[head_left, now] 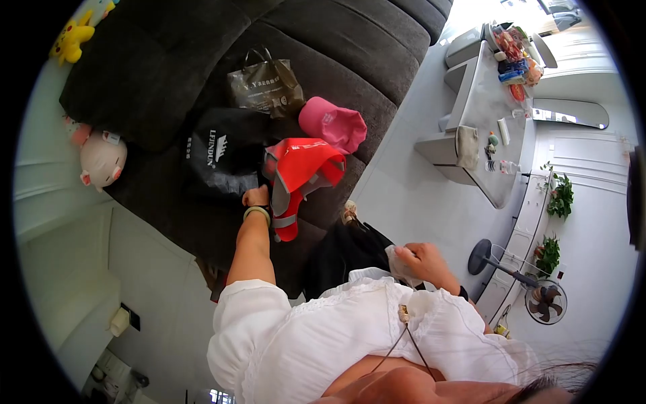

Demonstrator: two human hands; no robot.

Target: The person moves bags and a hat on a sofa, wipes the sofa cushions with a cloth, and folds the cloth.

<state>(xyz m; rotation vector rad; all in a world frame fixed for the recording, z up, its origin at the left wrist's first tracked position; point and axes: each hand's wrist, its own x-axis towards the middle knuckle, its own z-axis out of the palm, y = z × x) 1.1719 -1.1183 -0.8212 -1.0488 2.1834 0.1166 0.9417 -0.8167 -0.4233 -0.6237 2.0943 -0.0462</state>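
Handling the black bag [235, 158] on the sofa [323, 50] seems the step, calling next for a sure hold: left hand [256, 196] curled at its edge, grip unclear, right hand [431, 262] pinching a pale wad [402, 269].

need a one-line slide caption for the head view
Left hand at a black bag on the sofa, with a red vest, pink cap and brown bag close by.

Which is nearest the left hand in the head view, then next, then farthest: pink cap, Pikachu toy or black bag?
1. Black bag: right at the left hand.
2. Pink cap: up and right.
3. Pikachu toy: far upper left.
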